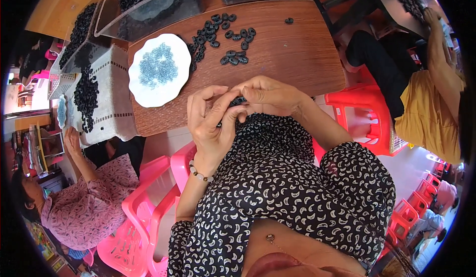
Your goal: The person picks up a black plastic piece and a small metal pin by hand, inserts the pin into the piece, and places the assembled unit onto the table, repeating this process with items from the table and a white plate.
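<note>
Both my hands are raised close together over the near edge of the wooden table. Between the fingertips of my left hand [210, 121] is a small black plastic part [238, 100]. The thumb and fingers of my right hand [270, 96] close on the same part from the other side. Something dark also shows within the curled fingers of my left hand, too hidden to name. Beyond my left hand stands a white scalloped plate [141, 97] with a heap of tiny clear bluish pieces [157, 66]. Loose black oval parts [213, 28] lie right of the plate.
Clear plastic bins [148, 17] of black parts line the table's far side. At left, a person in pink [94, 202] sits by a cloth-covered table with a black pile [86, 96]. Red stools [354, 111] and another person in mustard [429, 111] are at right.
</note>
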`<state>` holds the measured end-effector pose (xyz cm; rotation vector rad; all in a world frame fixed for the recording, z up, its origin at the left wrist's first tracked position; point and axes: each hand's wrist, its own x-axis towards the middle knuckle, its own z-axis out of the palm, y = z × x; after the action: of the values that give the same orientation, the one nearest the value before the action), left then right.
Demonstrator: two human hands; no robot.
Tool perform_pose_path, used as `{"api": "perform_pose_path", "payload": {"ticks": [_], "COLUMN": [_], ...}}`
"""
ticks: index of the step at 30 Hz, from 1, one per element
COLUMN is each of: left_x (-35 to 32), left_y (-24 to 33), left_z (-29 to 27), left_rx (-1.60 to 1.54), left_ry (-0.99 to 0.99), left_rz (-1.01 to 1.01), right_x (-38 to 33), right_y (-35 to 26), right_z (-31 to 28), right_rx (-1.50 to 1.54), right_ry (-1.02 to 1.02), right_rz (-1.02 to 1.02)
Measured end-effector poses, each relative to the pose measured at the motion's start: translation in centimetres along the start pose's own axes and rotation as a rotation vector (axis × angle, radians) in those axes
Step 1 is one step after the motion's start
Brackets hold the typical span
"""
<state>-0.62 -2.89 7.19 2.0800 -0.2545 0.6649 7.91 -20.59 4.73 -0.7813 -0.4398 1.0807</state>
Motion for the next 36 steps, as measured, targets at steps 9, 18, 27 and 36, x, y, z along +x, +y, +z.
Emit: {"api": "perform_pose_path", "payload": {"ticks": [9,18,27,36], "left_x": [0.0,0.0,0.5,0.2], "left_y": [0.3,0.5,0.0,-0.3], "left_z": [-0.2,0.1,-0.6,-0.4], "left_rx": [0.063,0.156,0.147,0.168], "left_ry": [-0.036,-0.025,-0.046,-0.006], "left_rz": [0.055,0.107,0.036,0.023], "right_x": [0.4,0.5,0.8,1.0], "right_y": [0.7,1.1,1.0,1.8], "right_z": [-0.2,0.7,0.7,0.0], "right_rx": [0.088,0.090,0.240,0.267], "right_ry": [-0.049,0.065,0.149,0.167], "right_rz": [-0.012,-0.009,-0.004,0.023]}}
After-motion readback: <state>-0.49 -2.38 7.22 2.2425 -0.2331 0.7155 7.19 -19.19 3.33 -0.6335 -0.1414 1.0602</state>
